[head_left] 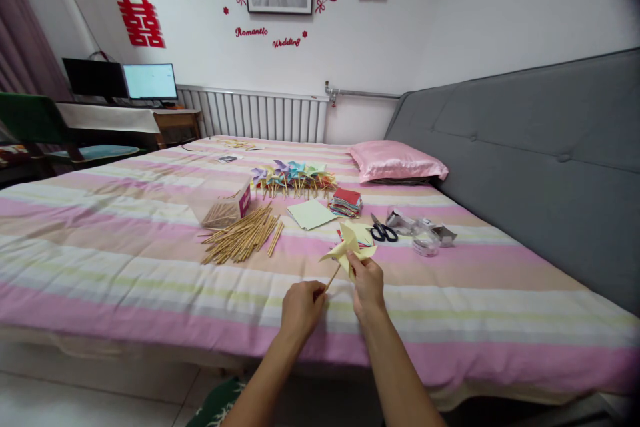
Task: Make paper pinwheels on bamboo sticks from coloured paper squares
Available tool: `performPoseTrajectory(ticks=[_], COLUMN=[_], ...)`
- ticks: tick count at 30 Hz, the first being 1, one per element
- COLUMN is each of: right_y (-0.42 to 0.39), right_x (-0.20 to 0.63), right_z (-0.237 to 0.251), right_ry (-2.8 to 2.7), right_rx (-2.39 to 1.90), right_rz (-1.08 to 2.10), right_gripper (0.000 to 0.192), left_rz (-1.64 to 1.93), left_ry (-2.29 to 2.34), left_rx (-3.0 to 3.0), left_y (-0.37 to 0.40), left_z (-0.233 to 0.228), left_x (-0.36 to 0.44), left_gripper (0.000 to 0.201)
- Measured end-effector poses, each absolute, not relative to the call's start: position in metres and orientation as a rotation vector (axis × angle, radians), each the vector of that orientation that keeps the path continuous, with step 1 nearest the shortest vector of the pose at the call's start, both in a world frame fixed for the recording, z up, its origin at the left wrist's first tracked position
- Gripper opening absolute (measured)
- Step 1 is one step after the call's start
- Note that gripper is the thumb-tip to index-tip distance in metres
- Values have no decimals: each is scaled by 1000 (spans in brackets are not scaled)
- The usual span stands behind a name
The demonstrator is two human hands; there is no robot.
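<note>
A pale yellow paper pinwheel is held up over the near part of the bed. My right hand is closed on its paper blades, thumb near the middle. Below the blades runs a thin wooden stick, and the fingers of my left hand pinch its lower end. Just behind the pinwheel lie some yellow paper pieces, partly hidden by it. Black-handled scissors rest to the right of these.
Loose wooden sticks lie left of my hands, beside a clear box. Finished pinwheels are grouped farther back. Pale green sheets, a stack of coloured paper and tape rolls lie on the striped bedspread.
</note>
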State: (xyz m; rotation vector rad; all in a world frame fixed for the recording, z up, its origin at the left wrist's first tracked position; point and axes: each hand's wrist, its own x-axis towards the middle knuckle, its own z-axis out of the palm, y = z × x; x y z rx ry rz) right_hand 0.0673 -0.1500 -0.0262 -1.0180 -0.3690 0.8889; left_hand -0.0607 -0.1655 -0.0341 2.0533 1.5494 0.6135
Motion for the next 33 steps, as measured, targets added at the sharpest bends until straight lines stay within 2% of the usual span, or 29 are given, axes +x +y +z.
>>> performPoseTrajectory(ticks=[11, 20, 28, 33], right_y=[-147, -148, -149, -149], right_x=[69, 69, 69, 68], right_z=[-32, -31, -30, -29], right_ry=[-388, -394, -417, -429], right_rx=[-1022, -1060, -1070, -1104], right_rz=[874, 852, 834, 812], right_gripper=[43, 42, 41, 38], left_rz=[559, 610, 502, 583], left_ry=[1584, 1556, 1608, 1566], left_rx=[2053, 2046, 2033, 2063], left_y=[-166, -165, -167, -165], left_z=[-30, -33, -28, -32], left_x=[-60, -60, -59, -60], left_gripper=[18, 18, 21, 19])
